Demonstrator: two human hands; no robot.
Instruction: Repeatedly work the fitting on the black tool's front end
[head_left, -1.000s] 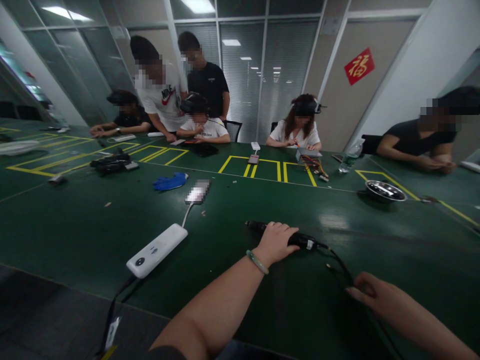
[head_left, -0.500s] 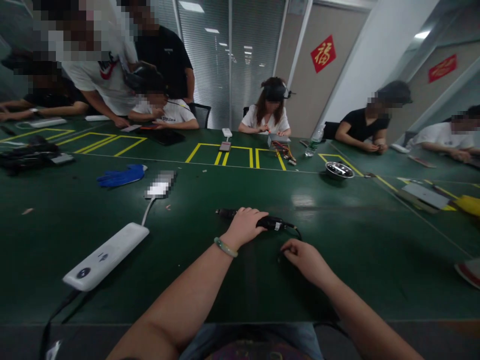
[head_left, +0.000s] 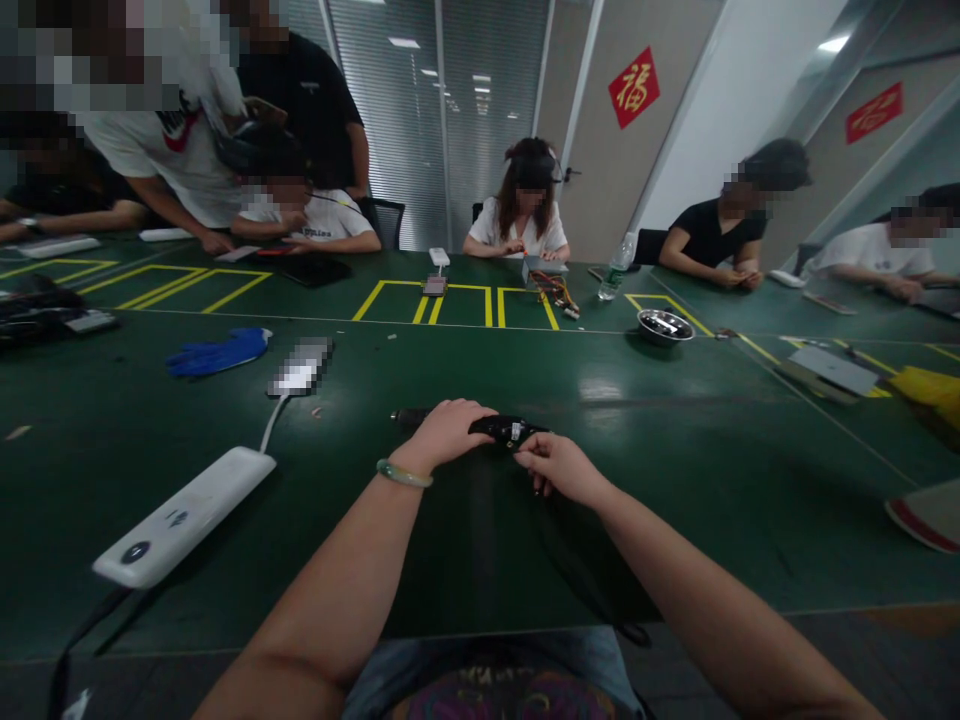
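Note:
A black corded tool that looks like an electric screwdriver [head_left: 499, 430] lies across the green table before me, its narrow tip pointing left. My left hand [head_left: 454, 432] is wrapped over its middle from above and hides part of the body. Close against the tool's right end is my right hand [head_left: 559, 465], its fingers pinched on the thin black cord. Most of the cord is hidden behind those fingers, and a short dark piece shows below them.
To the left, a white power bank-like device [head_left: 184, 520] is cabled to a phone [head_left: 300, 368]. A blue glove [head_left: 219, 352] lies beyond it. Further off are a metal bowl [head_left: 664, 326], a plastic bottle [head_left: 616, 270] and coloured wires [head_left: 555, 292]. Several people sit across the table.
My right hand has moved from the cord below the tool up to the tool's right end. My left hand keeps its hold, and the view has shifted slightly.

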